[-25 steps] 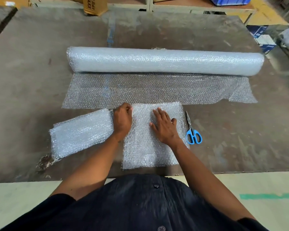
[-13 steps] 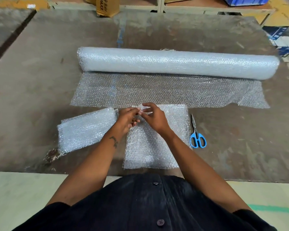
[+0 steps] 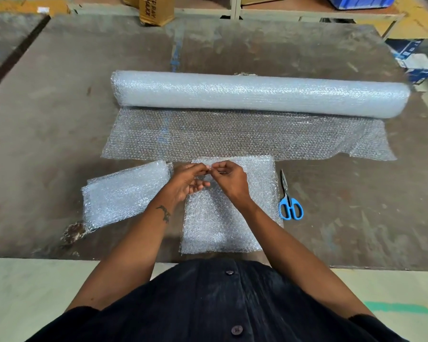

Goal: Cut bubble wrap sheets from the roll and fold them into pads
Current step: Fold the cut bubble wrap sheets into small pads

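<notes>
A long bubble wrap roll [image 3: 257,93] lies across the table, its loose sheet [image 3: 232,137] spread toward me. In front of it lies a cut bubble wrap sheet [image 3: 223,218], folded over. My left hand [image 3: 187,180] and my right hand [image 3: 229,180] meet above its far edge, fingertips together, pinching a bit of the wrap between them. A folded pad [image 3: 124,193] lies to the left of my left hand. Blue-handled scissors [image 3: 289,201] lie shut on the table right of the sheet.
The brown worn table [image 3: 59,107] reaches far left and right; its near edge runs just in front of my body. A cardboard box [image 3: 155,9] stands beyond the far edge. Blue and white boxes [image 3: 415,60] sit off the right corner.
A second ago both hands pressed flat on the cut sheet. They then came together at its far edge and now pinch the wrap, lifted slightly.
</notes>
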`<state>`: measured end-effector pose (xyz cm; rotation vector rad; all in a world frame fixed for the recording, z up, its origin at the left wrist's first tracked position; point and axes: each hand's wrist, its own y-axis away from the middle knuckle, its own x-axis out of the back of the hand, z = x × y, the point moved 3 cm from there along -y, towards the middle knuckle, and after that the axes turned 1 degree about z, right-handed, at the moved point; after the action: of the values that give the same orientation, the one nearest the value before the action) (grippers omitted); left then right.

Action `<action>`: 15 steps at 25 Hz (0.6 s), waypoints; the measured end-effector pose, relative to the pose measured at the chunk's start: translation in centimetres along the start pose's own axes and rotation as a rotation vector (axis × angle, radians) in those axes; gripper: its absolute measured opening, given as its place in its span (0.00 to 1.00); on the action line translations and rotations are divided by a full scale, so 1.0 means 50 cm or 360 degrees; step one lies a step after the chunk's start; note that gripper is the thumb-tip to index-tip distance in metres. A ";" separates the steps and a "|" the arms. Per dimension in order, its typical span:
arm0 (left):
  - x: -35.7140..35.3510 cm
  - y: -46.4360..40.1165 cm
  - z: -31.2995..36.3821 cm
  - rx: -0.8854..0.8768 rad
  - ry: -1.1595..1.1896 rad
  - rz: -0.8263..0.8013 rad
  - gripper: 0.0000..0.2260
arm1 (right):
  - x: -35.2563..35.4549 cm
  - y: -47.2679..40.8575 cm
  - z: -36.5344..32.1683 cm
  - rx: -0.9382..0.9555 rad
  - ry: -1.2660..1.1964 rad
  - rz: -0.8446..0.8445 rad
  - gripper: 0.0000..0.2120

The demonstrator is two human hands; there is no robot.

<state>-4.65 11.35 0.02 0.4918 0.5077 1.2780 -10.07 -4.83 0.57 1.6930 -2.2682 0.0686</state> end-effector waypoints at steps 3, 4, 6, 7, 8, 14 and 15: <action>0.006 0.003 0.006 0.0043 -0.0076 -0.0099 0.15 | 0.006 0.003 0.010 -0.0017 -0.0134 -0.0119 0.14; 0.005 0.002 0.005 0.0038 -0.0126 -0.0105 0.14 | 0.005 0.005 0.012 -0.0002 -0.0129 -0.0132 0.14; -0.001 0.000 0.001 -0.0017 -0.0193 -0.0050 0.12 | 0.001 0.007 0.014 0.0037 -0.0112 -0.0131 0.11; -0.006 -0.002 -0.002 -0.0053 -0.0189 -0.0031 0.11 | -0.002 0.008 0.015 0.0051 -0.0110 -0.0129 0.09; -0.009 -0.003 -0.006 -0.0082 -0.0171 -0.0033 0.10 | -0.003 0.009 0.017 0.0062 -0.0117 -0.0135 0.09; -0.002 -0.008 -0.027 -0.0130 -0.0084 -0.0086 0.04 | 0.003 0.018 0.033 0.0090 -0.0234 -0.0215 0.09; -0.002 -0.011 -0.030 -0.0141 -0.0084 -0.0081 0.04 | 0.002 0.019 0.035 0.0080 -0.0255 -0.0208 0.08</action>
<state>-5.16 11.24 -1.47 0.4348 0.4147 1.2303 -11.37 -5.03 -0.91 1.9321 -2.2777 -0.0408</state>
